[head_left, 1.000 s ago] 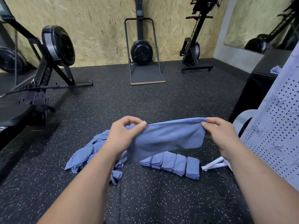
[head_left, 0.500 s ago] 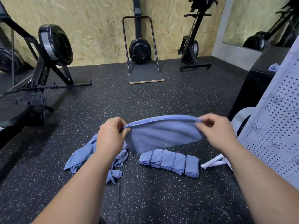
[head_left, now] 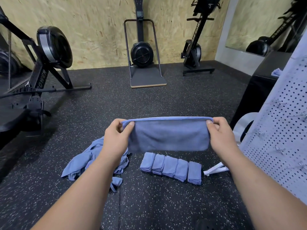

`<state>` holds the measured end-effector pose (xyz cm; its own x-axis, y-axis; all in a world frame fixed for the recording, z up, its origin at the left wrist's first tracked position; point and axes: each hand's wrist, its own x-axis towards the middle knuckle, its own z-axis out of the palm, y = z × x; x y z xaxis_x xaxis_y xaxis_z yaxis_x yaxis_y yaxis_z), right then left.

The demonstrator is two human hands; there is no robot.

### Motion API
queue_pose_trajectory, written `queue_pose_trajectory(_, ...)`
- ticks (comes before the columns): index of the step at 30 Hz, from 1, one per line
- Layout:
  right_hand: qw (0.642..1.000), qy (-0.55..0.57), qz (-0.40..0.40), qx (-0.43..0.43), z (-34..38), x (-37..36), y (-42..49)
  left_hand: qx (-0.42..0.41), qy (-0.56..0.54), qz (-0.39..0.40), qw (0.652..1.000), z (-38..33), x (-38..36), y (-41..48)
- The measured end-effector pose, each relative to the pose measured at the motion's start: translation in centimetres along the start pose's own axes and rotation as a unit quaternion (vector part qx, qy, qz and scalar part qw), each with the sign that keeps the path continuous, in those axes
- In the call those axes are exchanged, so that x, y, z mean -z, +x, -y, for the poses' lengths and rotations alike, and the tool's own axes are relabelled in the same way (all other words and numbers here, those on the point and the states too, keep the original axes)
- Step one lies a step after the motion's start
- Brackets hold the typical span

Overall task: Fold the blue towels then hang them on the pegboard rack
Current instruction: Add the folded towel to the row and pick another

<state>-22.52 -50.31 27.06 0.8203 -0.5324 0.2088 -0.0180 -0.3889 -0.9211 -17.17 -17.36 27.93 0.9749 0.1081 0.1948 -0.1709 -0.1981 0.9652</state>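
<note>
Head view, fingers (head_left: 118,122) pinching towel (head_left: 168,136) (taut)

The left hand (head_left: 116,136) and right hand (head_left: 220,135) are pinching the top corners of a folded blue towel (head_left: 168,136), which is hanging above five folded towels (head_left: 171,170) lying beside a crumpled pile (head_left: 86,160).

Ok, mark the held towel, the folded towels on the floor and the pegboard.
held towel (head_left: 167,137): head view, middle of the hanging cloth.
folded towels (head_left: 169,167): head view, top of the middle towel in the row.
pegboard (head_left: 280,130): head view, bare perforated panel.
</note>
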Motion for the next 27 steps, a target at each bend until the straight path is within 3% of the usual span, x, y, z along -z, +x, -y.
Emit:
queue_pose_trajectory(5,1.000,0.015,-0.020,0.002,-0.3,-0.5,-0.2,-0.066,0.097,-0.060,0.991,-0.7,-1.1,-0.8)
queue_pose_trajectory(11,0.997,0.062,-0.023,-0.026,-0.4,-0.1,-0.5,0.001,0.099,-0.054,0.994,0.6,-1.0,-0.2)
queue_pose_trajectory(16,0.986,0.136,0.085,-0.050,-0.8,0.6,-0.4,0.114,-0.026,-0.029,0.993,1.3,-0.7,0.0)
queue_pose_trajectory(21,0.987,0.133,0.073,-0.060,-0.3,0.9,-0.6,0.082,-0.092,-0.055,0.991,1.1,-0.2,0.3)
queue_pose_trajectory(24,0.987,0.124,0.078,-0.065,-0.3,0.7,-0.7,0.108,-0.108,-0.015,0.988,0.9,-0.3,0.4)
queue_pose_trajectory(27,0.985,0.099,0.115,-0.079,-0.8,1.0,-0.5,0.151,-0.099,0.082,0.980,1.3,0.0,0.7)
